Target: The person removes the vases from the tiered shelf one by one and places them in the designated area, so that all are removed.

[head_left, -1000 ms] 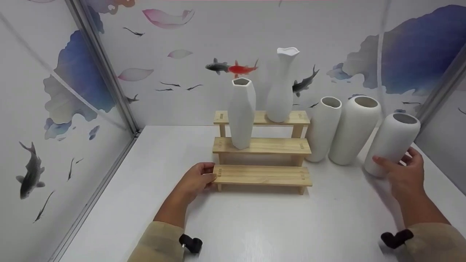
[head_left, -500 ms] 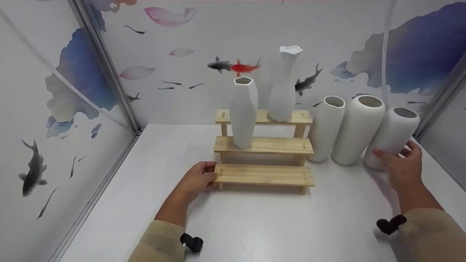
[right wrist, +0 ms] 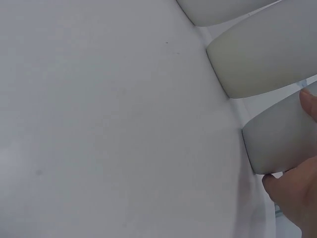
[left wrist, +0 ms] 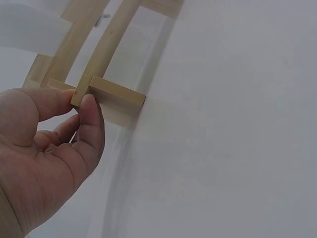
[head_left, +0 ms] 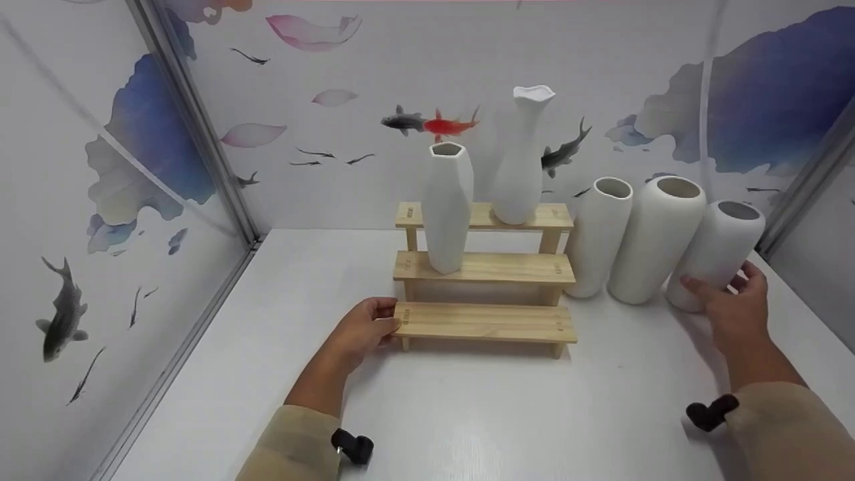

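With thumb and fingers, my left hand (head_left: 361, 334) pinches the left end of the lowest board of a three-step wooden stand (head_left: 484, 322); the left wrist view shows the grip on the board's end (left wrist: 83, 94). Around the lower body of the rightmost white vase (head_left: 725, 250), my right hand (head_left: 735, 310) curls its thumb and fingers. That vase stands on the table beside a wider white vase (head_left: 658, 237); a slimmer one (head_left: 600, 237) is left of it. On the middle step stands a faceted white vase (head_left: 446, 207). A wavy-rimmed vase (head_left: 520, 160) stands on the top step.
The white table (head_left: 467, 414) stretches in front of the stand. A back wall (head_left: 320, 180) with painted fish and petals rises behind it. Side panels with metal posts (head_left: 194, 120) close off left and right. Small black devices (head_left: 353, 446) are on both sleeves.
The rightmost vase has moved back and slightly left with my right hand, closer to the wider vase. My left hand keeps its place on the stand.
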A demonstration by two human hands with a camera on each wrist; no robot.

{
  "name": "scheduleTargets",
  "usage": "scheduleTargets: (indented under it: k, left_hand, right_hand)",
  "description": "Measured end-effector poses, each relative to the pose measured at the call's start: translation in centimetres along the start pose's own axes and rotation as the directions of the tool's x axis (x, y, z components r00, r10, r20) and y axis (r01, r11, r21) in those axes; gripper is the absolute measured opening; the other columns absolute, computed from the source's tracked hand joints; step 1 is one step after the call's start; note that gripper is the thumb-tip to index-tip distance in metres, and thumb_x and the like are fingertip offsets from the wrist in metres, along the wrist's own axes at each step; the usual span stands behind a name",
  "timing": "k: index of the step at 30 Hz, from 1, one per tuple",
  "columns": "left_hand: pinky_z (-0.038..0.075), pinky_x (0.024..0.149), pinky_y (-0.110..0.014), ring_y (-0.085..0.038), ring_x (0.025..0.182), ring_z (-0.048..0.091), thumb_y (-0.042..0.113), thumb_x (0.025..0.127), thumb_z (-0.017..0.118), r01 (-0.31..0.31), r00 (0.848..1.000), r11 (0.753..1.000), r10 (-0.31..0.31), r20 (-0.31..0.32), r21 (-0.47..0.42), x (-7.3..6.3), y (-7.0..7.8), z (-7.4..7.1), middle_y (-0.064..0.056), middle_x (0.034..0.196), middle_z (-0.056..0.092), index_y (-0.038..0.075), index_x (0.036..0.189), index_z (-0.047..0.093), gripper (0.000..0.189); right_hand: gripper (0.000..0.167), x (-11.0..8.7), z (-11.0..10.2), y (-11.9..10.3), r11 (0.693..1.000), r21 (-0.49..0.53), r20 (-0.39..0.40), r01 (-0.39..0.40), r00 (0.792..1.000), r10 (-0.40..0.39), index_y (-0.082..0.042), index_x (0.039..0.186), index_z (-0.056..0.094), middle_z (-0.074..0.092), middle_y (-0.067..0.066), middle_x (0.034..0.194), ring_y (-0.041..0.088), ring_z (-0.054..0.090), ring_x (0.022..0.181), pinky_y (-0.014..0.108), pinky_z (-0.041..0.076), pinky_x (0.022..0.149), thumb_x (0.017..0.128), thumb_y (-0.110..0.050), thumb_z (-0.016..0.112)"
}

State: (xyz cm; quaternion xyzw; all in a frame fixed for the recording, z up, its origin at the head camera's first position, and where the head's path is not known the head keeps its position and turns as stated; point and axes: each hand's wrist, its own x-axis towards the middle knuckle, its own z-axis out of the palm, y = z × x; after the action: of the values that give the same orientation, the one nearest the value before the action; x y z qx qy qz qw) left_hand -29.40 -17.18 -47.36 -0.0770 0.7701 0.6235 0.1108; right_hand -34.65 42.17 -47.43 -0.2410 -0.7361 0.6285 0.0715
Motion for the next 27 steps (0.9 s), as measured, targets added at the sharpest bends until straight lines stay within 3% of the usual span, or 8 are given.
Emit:
scheduleTargets:
  k: [12,14,16,18,20,23,27]
  left_hand:
    - [0.058,0.092,-0.032,-0.022,0.114,0.066,0.008,0.105,0.064,0.0,1.0,1.0,0.0,0.004,-0.006,0.0,-0.2,-0.1,-0.013,0.14,0.062,0.006,0.15,0.055,0.046]
    - [0.058,0.092,-0.031,-0.022,0.114,0.066,0.008,0.105,0.064,-0.002,1.0,1.0,0.002,0.008,-0.007,0.1,-0.3,-0.2,-0.013,0.14,0.062,0.006,0.15,0.054,0.047]
    - [0.058,0.092,-0.031,-0.022,0.115,0.066,0.008,0.105,0.064,-0.005,1.0,1.0,0.005,0.014,-0.009,0.1,-0.3,-0.2,-0.013,0.14,0.062,0.006,0.15,0.054,0.047]
    - [0.058,0.093,-0.031,-0.022,0.115,0.066,0.008,0.105,0.063,-0.008,1.0,1.0,0.008,0.02,-0.012,0.1,-0.3,-0.2,-0.013,0.14,0.062,0.006,0.151,0.054,0.047]
    - [0.058,0.093,-0.032,-0.022,0.116,0.067,0.008,0.105,0.063,-0.015,1.0,1.0,0.015,0.027,-0.012,0.1,-0.2,-0.3,-0.013,0.14,0.062,0.005,0.151,0.054,0.047]
    - [0.058,0.093,-0.031,-0.022,0.116,0.067,0.008,0.105,0.062,-0.015,1.0,1.0,0.015,0.023,-0.003,0.1,-0.1,-0.2,-0.013,0.139,0.063,0.005,0.151,0.054,0.047]
    - [0.058,0.092,-0.031,-0.021,0.116,0.067,0.008,0.105,0.062,-0.008,1.0,1.0,0.008,0.017,0.012,0.0,0.0,-0.1,-0.013,0.139,0.063,0.005,0.151,0.054,0.046]
  right_hand:
    - [0.12,-2.0,-0.1,0.4,1.0,-0.012,0.025,0.015,1.0,-0.014,-0.04,0.172,0.001,0.005,0.005,0.183,0.032,0.014,0.169,0.047,0.028,0.134,0.087,-0.048,0.086]
    - [0.118,-2.4,-0.2,0.5,0.999,-0.031,0.015,0.01,1.0,-0.009,-0.04,0.172,0.003,0.008,0.006,0.182,0.031,0.019,0.168,0.042,0.036,0.13,0.088,-0.05,0.085]
    - [0.117,-2.8,-0.1,0.7,0.999,-0.043,-0.007,-0.002,1.0,0.001,-0.039,0.172,0.007,0.016,0.007,0.18,0.027,0.029,0.164,0.03,0.049,0.118,0.086,-0.051,0.086]
    - [0.117,-3.2,-0.1,0.7,0.999,-0.029,-0.031,-0.022,0.999,0.021,-0.039,0.171,0.012,0.03,0.005,0.173,0.023,0.045,0.15,0.02,0.055,0.1,0.083,-0.052,0.088]
    - [0.116,-3.7,0.1,0.7,0.999,0.014,-0.051,-0.041,0.998,0.042,-0.038,0.17,0.017,0.044,-0.004,0.155,0.016,0.055,0.13,0.014,0.054,0.082,0.081,-0.052,0.091]
    - [0.114,-4.6,0.7,0.6,0.991,0.12,-0.051,-0.052,0.997,0.058,-0.038,0.168,0.021,0.046,-0.017,0.129,0.009,0.056,0.108,0.015,0.055,0.075,0.08,-0.047,0.093]
    - [0.109,-6.1,2.0,0.3,0.983,0.182,-0.015,-0.022,1.0,0.025,-0.036,0.168,0.021,0.045,-0.018,0.12,0.008,0.054,0.11,0.014,0.054,0.076,0.084,-0.042,0.091]
